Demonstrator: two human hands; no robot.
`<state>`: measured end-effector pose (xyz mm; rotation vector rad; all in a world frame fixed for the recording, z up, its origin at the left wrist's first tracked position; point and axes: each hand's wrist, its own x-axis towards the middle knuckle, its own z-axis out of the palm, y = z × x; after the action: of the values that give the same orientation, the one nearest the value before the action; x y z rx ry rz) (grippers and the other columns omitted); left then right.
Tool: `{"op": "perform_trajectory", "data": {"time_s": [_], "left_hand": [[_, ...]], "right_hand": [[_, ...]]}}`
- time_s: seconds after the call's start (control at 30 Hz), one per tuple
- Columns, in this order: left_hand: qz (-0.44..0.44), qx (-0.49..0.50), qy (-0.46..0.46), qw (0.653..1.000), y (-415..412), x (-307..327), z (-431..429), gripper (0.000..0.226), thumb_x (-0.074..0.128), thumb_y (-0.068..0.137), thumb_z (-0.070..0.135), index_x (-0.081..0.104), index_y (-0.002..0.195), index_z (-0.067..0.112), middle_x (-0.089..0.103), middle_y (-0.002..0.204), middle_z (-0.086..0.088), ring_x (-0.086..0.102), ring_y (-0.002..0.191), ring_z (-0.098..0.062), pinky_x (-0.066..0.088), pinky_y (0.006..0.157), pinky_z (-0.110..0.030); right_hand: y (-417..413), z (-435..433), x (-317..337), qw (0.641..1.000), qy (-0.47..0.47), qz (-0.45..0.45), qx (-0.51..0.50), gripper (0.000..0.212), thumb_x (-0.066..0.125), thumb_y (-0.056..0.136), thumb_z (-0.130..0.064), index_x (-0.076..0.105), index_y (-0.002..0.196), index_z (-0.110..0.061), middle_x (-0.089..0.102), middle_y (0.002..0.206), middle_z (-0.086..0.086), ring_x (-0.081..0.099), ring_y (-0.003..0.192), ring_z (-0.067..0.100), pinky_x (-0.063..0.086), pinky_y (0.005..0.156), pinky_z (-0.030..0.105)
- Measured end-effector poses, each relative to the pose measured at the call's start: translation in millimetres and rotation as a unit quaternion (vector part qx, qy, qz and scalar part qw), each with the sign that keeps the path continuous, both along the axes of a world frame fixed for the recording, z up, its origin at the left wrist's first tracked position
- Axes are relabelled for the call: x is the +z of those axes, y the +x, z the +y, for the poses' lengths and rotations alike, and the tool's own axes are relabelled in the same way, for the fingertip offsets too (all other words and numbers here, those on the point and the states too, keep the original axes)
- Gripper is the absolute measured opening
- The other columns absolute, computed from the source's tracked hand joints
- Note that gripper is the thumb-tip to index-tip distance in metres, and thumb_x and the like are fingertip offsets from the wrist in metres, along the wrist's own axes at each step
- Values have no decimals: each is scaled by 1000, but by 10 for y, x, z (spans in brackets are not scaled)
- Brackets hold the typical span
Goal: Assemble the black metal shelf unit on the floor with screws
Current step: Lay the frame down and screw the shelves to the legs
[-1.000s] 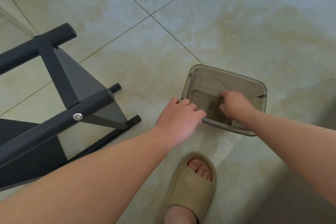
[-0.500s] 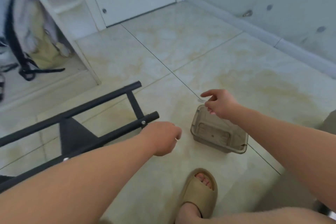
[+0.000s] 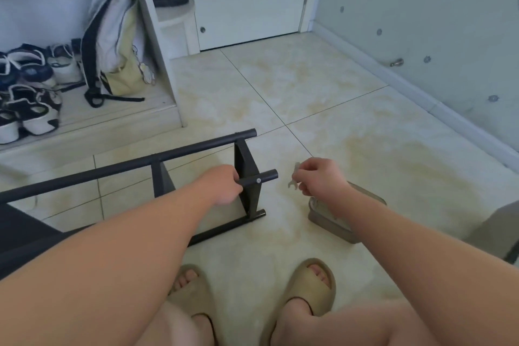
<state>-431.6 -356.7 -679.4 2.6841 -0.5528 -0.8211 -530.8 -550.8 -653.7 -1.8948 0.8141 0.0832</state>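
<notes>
- Left grip [image 3: 222, 186] wraps round the short bar [image 3: 266, 176] of the black frame [image 3: 196, 148], just behind a silver screw [image 3: 258, 180].
- Right grip [image 3: 320, 177] pinches a small wrench [image 3: 291, 183] in the air, right of that bar's end and apart from it.
- On its side, the frame lies on the tiled floor [image 3: 337, 121], ahead of the feet [image 3: 311, 281].
- Under the right wrist, a clear tub [image 3: 331, 223] sits on the floor.
- Far left, shoes [image 3: 33, 109] and a backpack [image 3: 112, 36] sit in an alcove.

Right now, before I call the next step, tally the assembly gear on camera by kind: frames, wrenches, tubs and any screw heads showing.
black shelf frame: 1
wrench: 1
parts tub: 1
screw head showing: 1
Total: 4
</notes>
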Motion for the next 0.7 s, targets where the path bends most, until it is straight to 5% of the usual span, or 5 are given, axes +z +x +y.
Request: {"op": "perform_trajectory", "data": {"time_s": [0.3, 0.43, 0.53, 0.6, 0.7], "left_hand": [[58, 13, -22, 998, 208, -250, -275, 29, 51, 102, 29, 68, 109, 7, 66, 100, -11, 55, 86, -26, 41, 73, -29], [73, -13, 8, 997, 273, -203, -299, 25, 59, 98, 23, 72, 115, 9, 68, 115, -10, 60, 96, -26, 46, 85, -31], [105, -64, 47, 991, 278, -141, -275, 22, 65, 95, 30, 69, 110, 14, 62, 112, -4, 59, 101, -25, 45, 91, -32], [144, -78, 66, 984, 243, -127, -258, 31, 68, 93, 31, 66, 121, 17, 62, 116, -3, 60, 104, -26, 51, 94, -35], [195, -88, 88, 973, 144, -130, -255, 41, 71, 92, 29, 62, 130, 17, 63, 119, -8, 62, 109, -30, 55, 97, -43]], "right_hand": [[63, 166, -289, 1000, 7, 11, -21, 9, 64, 89, -2, 65, 85, -9, 69, 69, 6, 75, 77, 28, 63, 80, 44], [72, 119, -258, 1000, -8, 26, -11, 15, 72, 85, -9, 58, 79, -9, 66, 67, 4, 70, 71, 26, 61, 75, 44], [52, 112, -233, 1000, -10, 23, 13, 9, 71, 89, -12, 63, 92, -16, 60, 80, 3, 55, 67, 17, 46, 54, 28], [52, 131, -241, 999, 11, 14, 34, 21, 64, 94, -8, 67, 109, -22, 56, 79, 1, 52, 66, 15, 41, 53, 21], [63, 189, -230, 999, 11, 13, 49, 25, 59, 92, -2, 71, 98, -23, 54, 71, 0, 48, 63, 16, 42, 58, 23]]}}
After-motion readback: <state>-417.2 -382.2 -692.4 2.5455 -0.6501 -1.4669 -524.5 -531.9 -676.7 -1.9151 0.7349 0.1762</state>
